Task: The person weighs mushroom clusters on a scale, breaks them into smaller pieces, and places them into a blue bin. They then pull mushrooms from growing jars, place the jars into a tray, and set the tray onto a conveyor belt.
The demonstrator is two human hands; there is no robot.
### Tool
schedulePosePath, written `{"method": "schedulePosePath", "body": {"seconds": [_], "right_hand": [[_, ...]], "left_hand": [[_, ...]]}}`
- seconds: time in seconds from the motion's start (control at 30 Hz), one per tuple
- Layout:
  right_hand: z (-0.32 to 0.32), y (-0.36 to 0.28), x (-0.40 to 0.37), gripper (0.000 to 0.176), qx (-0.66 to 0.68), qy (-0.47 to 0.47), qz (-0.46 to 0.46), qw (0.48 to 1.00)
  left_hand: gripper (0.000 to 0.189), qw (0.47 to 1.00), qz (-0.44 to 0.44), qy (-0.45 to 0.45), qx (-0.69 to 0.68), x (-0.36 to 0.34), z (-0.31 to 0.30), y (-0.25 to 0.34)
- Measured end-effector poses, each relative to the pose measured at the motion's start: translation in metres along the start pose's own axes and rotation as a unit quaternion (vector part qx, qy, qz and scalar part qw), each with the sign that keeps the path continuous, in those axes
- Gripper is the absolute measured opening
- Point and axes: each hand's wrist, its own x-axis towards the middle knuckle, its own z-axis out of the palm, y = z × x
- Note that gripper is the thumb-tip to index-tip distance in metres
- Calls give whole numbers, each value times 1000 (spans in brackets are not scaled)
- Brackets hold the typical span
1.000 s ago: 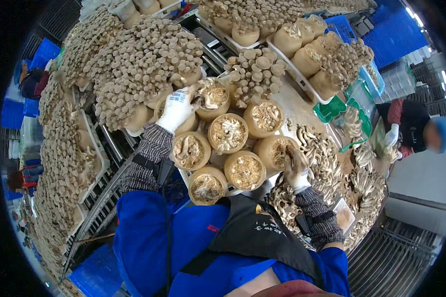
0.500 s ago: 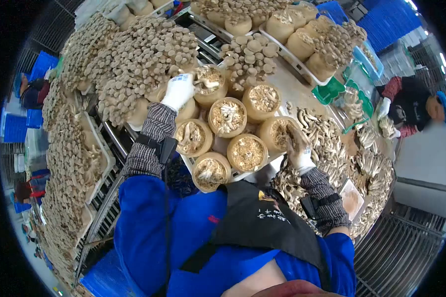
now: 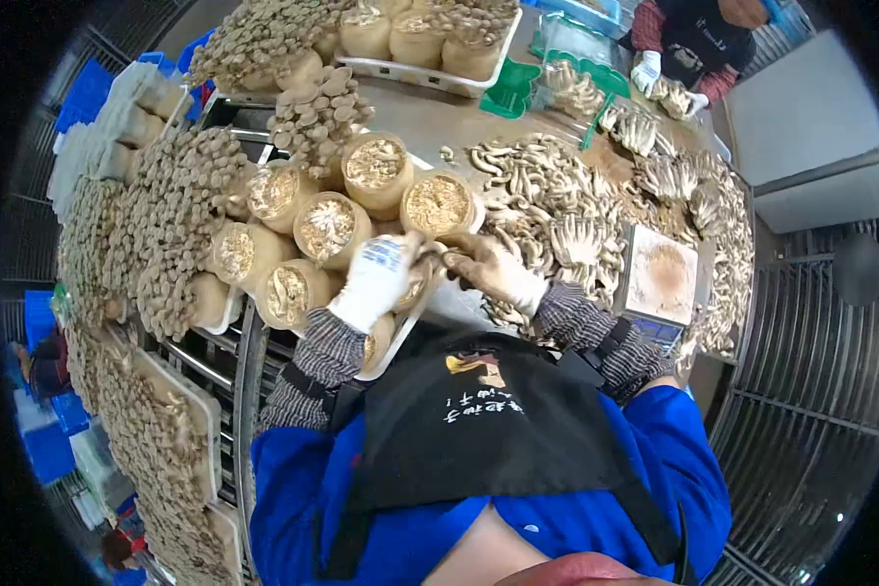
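My left hand (image 3: 381,275), in a white glove, is held over the front right of a tray of mushroom growing tubs. Its fingers curl inward, and what they hold, if anything, is hidden. Facing it, my right hand (image 3: 493,271) has a soiled glove and bent, closed fingers close to the left fingertips; I cannot make out anything between them. Just behind the hands stands a tub with crumbly substrate (image 3: 438,204). Other tubs nearby have pale stem stubs on top, such as the tub with a white stub (image 3: 326,228). One cluster of brown-capped mushrooms (image 3: 319,115) stands at the tray's back.
Loose mushrooms (image 3: 542,190) are heaped on the table to the right, beside a scale with a soiled top (image 3: 660,273). A co-worker (image 3: 695,44) handles mushrooms at the back right near green trays (image 3: 511,91). Mushroom-filled crates (image 3: 156,430) line the left.
My view has turned, so the tubs appear further left. My left hand has left the back tub and come close to my right hand at the front of the tray.
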Motion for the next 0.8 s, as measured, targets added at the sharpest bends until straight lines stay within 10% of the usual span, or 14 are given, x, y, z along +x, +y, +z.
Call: {"method": "schedulePosePath", "body": {"seconds": [0.07, 0.13, 0.2, 0.43, 0.47, 0.53, 0.8], "right_hand": [[-13, 25, -9, 41, -5, 38, 36, 999], [-39, 85, -7, 42, -183, 185, -129, 957], [-70, 101, -8, 45, -107, 213, -18, 971], [-165, 170, 9, 69, -442, 221, 79, 866], [-133, 100, 2, 69, -403, 240, 204, 859], [-161, 150, 8, 59, -476, 238, 50, 845], [-91, 91, 34, 51, -350, 193, -26, 916]], "left_hand": [[36, 993, -27, -114, 23, -3, 8, 6], [50, 990, -44, -81, -104, -17, 17, 10], [49, 989, -75, -121, -42, -32, 16, 7], [23, 931, -252, 219, -149, -111, 8, 2], [22, 922, -266, 267, -87, -120, -6, 2], [23, 884, -310, 351, -6, -152, 6, -33], [33, 853, -429, 188, 230, -173, -14, -91]]}}
